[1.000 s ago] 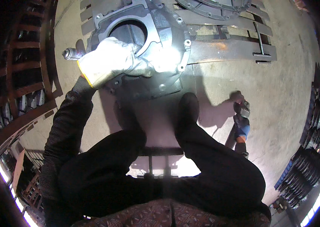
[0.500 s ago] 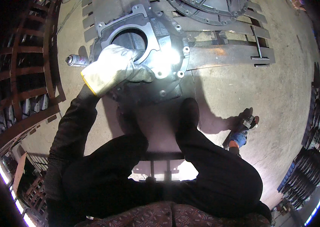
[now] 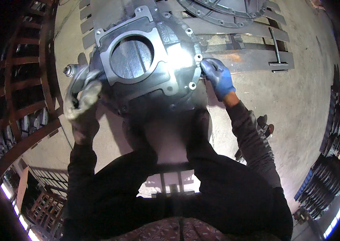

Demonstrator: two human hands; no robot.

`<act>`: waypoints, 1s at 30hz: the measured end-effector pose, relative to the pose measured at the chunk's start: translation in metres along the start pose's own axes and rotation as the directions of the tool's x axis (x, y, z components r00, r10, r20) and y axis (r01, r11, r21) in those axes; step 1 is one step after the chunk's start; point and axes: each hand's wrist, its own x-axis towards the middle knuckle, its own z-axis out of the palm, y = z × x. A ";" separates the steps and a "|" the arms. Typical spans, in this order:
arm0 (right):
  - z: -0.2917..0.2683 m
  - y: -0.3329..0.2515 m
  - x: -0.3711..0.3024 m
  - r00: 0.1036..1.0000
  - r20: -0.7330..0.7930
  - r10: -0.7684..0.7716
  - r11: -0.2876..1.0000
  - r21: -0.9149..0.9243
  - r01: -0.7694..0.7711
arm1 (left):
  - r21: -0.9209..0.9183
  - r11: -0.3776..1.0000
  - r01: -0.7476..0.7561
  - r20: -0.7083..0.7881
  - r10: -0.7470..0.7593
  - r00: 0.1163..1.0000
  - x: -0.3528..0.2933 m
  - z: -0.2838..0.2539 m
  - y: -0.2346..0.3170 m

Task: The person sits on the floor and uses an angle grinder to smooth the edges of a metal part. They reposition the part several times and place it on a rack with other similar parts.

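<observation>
A grey cast metal housing (image 3: 172, 76) with a large round opening lies in front of my feet, its rim set with bolt holes. My right hand (image 3: 218, 78), in a blue glove, has its fingers closed on the housing's right rim beside a bolt hole. My left hand (image 3: 82, 96), in a pale work glove, is beside the housing's left edge. It is slightly blurred, its fingers apart and nothing seen in them. A spray can (image 3: 70, 70) stands just beyond that hand, partly covered by it. A dark hand-held power tool (image 3: 264, 126) lies on the floor, partly behind my right forearm.
Slatted boards (image 3: 254, 60) lie under and beside the housing. On them are a round bolted metal cover (image 3: 226, 14) and a T-handled bar (image 3: 276, 50). Brown metal racks (image 3: 29, 60) line the left, and stacked dark parts (image 3: 324, 184) stand at the right.
My left hand has left the round opening and moved to the housing's left side. My right hand has let go of the power tool and come up to the right rim.
</observation>
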 end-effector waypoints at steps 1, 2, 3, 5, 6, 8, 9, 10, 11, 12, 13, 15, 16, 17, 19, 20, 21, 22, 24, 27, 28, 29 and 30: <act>0.006 -0.001 0.008 0.992 0.024 0.128 0.983 0.127 -0.130 | 0.304 0.945 -0.121 -0.053 0.144 0.988 -0.010 -0.004 -0.010; 0.010 -0.001 0.014 0.991 0.027 0.133 0.984 0.120 -0.135 | 0.336 0.933 -0.127 -0.083 0.164 0.983 -0.022 0.001 -0.019; 0.012 0.001 0.019 0.986 0.027 0.165 0.979 0.118 -0.167 | 0.303 0.949 -0.087 -0.090 0.120 0.989 -0.033 0.008 -0.029; 0.014 0.007 0.025 0.965 0.035 0.260 0.956 0.131 -0.262 | -0.170 0.966 0.193 -0.085 -0.210 0.974 -0.052 0.029 -0.049; 0.013 0.010 0.026 0.979 0.039 0.198 0.976 0.084 -0.201 | -0.570 0.752 0.331 -0.031 -0.423 0.906 -0.056 0.042 -0.061; 0.011 0.013 0.027 0.989 0.073 0.126 0.992 0.017 -0.128 | -0.885 0.291 0.362 0.106 -0.632 0.767 -0.066 0.057 -0.074; 0.010 0.013 0.028 0.990 0.063 0.127 0.992 -0.032 -0.125 | -0.910 0.200 0.362 0.144 -0.666 0.732 -0.069 0.061 -0.078; 0.008 0.013 0.027 0.985 0.112 0.134 0.991 -0.024 -0.132 | -0.824 0.355 0.441 0.101 -0.673 0.732 -0.070 0.064 -0.078; 0.004 0.011 0.026 0.977 0.127 0.174 0.985 -0.032 -0.171 | -0.705 0.491 0.512 0.058 -0.679 0.731 -0.070 0.064 -0.078; 0.001 0.009 0.026 0.967 0.185 0.176 0.984 -0.006 -0.178 | -0.543 0.637 0.548 -0.023 -0.663 0.748 -0.069 0.064 -0.076; -0.004 0.007 0.027 0.966 0.170 0.194 0.981 -0.005 -0.196 | -0.658 0.499 0.564 0.039 -0.725 0.687 -0.067 0.063 -0.074; -0.018 0.002 0.036 0.963 0.218 0.156 0.983 0.056 -0.172 | -0.836 0.262 0.483 0.108 -0.784 0.611 -0.063 0.062 -0.069; -0.025 0.000 0.041 0.952 0.193 0.237 0.950 0.160 -0.269 | -0.821 0.187 0.539 0.146 -0.844 0.516 -0.061 0.062 -0.069; -0.029 -0.001 0.048 0.948 0.267 0.175 0.943 0.231 -0.240 | -0.824 0.117 0.554 0.187 -0.867 0.462 -0.059 0.065 -0.070; -0.033 -0.001 0.064 0.949 0.260 0.176 0.919 0.302 -0.253 | -0.807 -0.020 0.590 0.276 -0.896 0.347 -0.059 0.071 -0.076; -0.031 -0.001 0.075 0.937 0.328 0.117 0.931 0.291 -0.218 | -0.787 -0.089 0.611 0.322 -0.903 0.284 -0.061 0.075 -0.080; -0.024 0.001 0.083 0.929 0.369 0.026 0.977 0.186 -0.101 | -0.779 -0.152 0.609 0.369 -0.896 0.247 -0.065 0.079 -0.084; -0.020 0.000 0.093 0.899 0.383 -0.212 0.946 -0.149 0.287 | -0.748 -0.176 0.640 0.434 -0.859 0.272 -0.066 0.084 -0.091; -0.009 0.000 0.103 0.756 0.421 -0.501 0.459 -0.611 0.644 | -0.705 -0.218 0.675 0.497 -0.830 0.251 -0.071 0.092 -0.103; 0.009 0.004 0.106 0.752 0.345 -0.562 0.568 -0.499 0.654 | -0.711 -0.174 0.681 0.498 -0.809 0.313 -0.074 0.097 -0.113; 0.012 0.005 0.105 0.860 0.299 -0.415 0.692 -0.510 0.511 | -0.729 -0.139 0.670 0.496 -0.782 0.378 -0.074 0.097 -0.113; 0.013 0.007 0.104 0.920 0.235 -0.313 0.830 -0.404 0.385 | -0.746 -0.103 0.658 0.490 -0.754 0.438 -0.071 0.096 -0.112; 0.015 0.009 0.102 0.967 0.179 -0.180 0.960 -0.182 0.213 | -0.760 -0.122 0.638 0.486 -0.758 0.435 -0.069 0.095 -0.109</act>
